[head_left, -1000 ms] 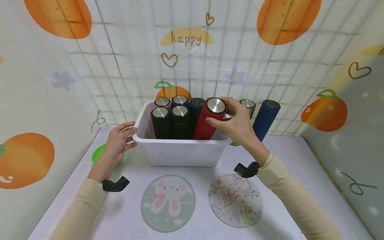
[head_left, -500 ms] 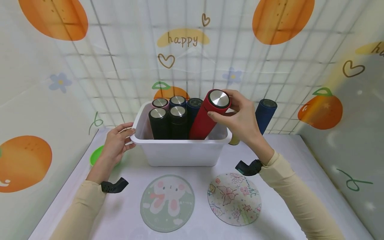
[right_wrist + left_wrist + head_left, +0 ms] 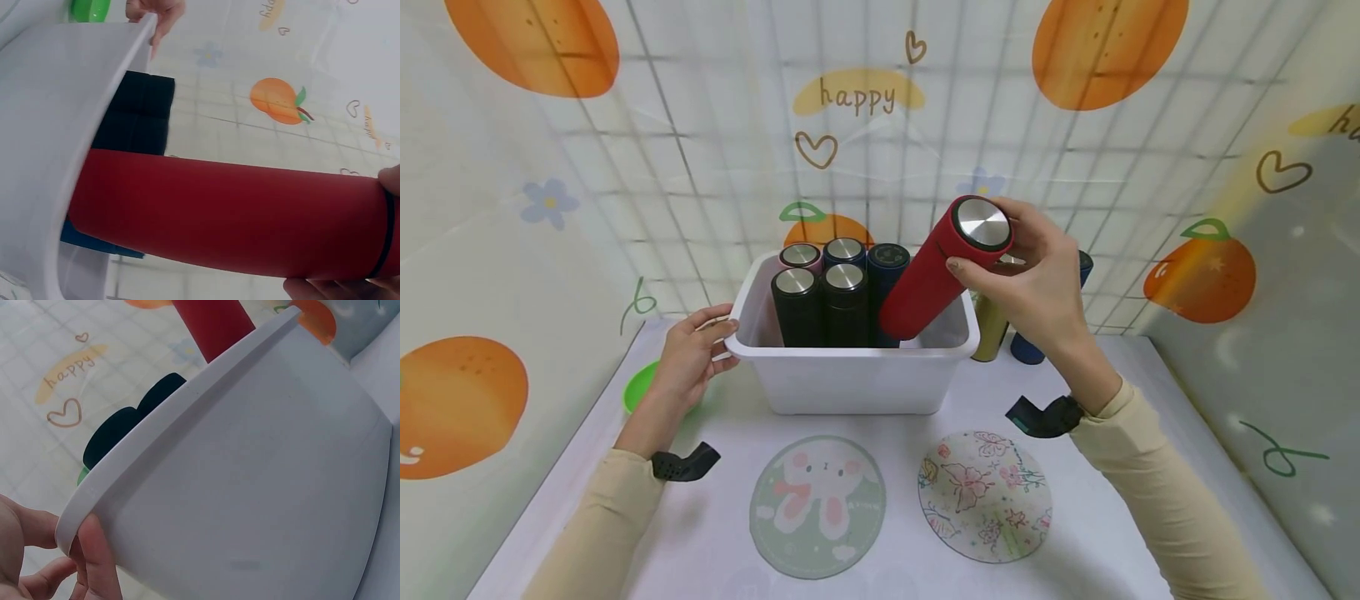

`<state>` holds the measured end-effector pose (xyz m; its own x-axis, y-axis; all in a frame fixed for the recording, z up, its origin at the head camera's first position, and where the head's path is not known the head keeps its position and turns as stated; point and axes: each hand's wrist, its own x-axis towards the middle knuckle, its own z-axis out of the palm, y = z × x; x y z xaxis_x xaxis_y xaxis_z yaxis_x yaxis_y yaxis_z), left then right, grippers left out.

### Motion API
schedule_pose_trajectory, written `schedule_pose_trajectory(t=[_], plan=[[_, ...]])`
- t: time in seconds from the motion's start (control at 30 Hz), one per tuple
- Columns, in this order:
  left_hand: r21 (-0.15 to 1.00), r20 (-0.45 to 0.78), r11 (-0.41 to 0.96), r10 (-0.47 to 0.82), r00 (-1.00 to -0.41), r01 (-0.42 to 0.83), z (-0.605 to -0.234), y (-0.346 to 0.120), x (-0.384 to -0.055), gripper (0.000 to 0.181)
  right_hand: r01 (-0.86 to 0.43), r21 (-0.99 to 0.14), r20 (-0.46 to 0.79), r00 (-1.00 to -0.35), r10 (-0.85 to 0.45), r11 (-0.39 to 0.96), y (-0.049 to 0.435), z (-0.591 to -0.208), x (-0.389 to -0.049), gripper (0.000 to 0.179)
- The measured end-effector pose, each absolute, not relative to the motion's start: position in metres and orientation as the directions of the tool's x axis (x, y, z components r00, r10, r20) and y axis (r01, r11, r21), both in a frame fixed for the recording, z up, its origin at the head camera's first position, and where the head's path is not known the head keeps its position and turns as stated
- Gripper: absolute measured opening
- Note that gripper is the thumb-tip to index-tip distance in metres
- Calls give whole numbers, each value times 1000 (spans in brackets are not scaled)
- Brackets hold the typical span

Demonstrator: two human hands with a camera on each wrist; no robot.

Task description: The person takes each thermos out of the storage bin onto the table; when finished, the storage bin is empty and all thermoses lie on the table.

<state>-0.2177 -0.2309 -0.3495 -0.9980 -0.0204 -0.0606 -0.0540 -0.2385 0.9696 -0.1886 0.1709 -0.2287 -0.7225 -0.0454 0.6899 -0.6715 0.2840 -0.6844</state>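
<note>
My right hand [image 3: 1037,271] grips a red thermos bottle [image 3: 936,271] near its silver-topped lid. The bottle leans to the upper right, its base still low within the white tub [image 3: 857,379]. With thumb and fingers, my left hand [image 3: 694,354] holds the tub's left rim; the left wrist view shows its fingers [image 3: 100,556] on the lip. Inside the tub stand two black bottles [image 3: 796,310], a pink-edged bottle [image 3: 801,255] and blue bottles [image 3: 887,260] behind. In the right wrist view the red bottle [image 3: 231,215] crosses the tub's edge.
Behind the right hand stand a gold bottle [image 3: 991,329] and a blue bottle [image 3: 1027,348], partly hidden. A bright green bowl-like object [image 3: 638,385] sits left of the tub. Two round mats lie in front, one with a rabbit [image 3: 817,507], one with butterflies [image 3: 985,497].
My right hand has raised the red bottle up and to the right, and it tilts more. The left hand has kept its place on the tub's rim.
</note>
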Motion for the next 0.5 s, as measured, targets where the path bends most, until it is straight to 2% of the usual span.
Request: schedule_pose_trajectory(t=[0.37,0.5], plan=[[964,-70,-259,-19,-997,-63,-351,-232,-217,34,-717,-647,742,-671,-6,261,188,-209,-173,55],[964,-73,-258,-18,-997,-66,-350,-232,-218,33,-732,-649,751,-660,18,206,195,-204,-169,54]])
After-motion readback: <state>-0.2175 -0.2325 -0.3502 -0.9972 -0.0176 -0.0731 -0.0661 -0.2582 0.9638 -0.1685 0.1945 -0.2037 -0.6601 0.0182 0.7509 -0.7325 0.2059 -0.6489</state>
